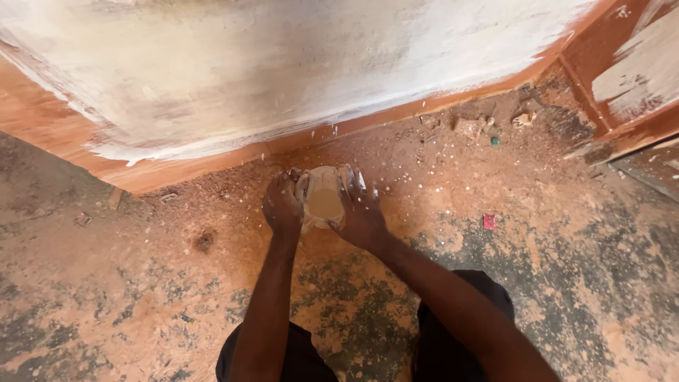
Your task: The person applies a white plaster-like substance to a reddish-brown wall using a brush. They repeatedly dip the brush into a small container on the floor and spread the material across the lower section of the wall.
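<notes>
Both of my hands grip a small pale bag or wad of tan filler paste (322, 198), held low over the dusty floor just in front of a wooden panel. My left hand (282, 207) clasps its left side. My right hand (363, 212) wraps the right side, fingers smeared white. The reddish-brown wooden panel (233, 78) stands ahead, its face coated with patchy white filler. My knees in dark trousers show at the bottom edge.
The floor (141, 283) is concrete covered in reddish sawdust and dark patches. Small debris lies near the corner (488, 127), and a small red scrap (489, 221) to the right. Another filler-streaked wooden piece (636, 71) stands at the far right.
</notes>
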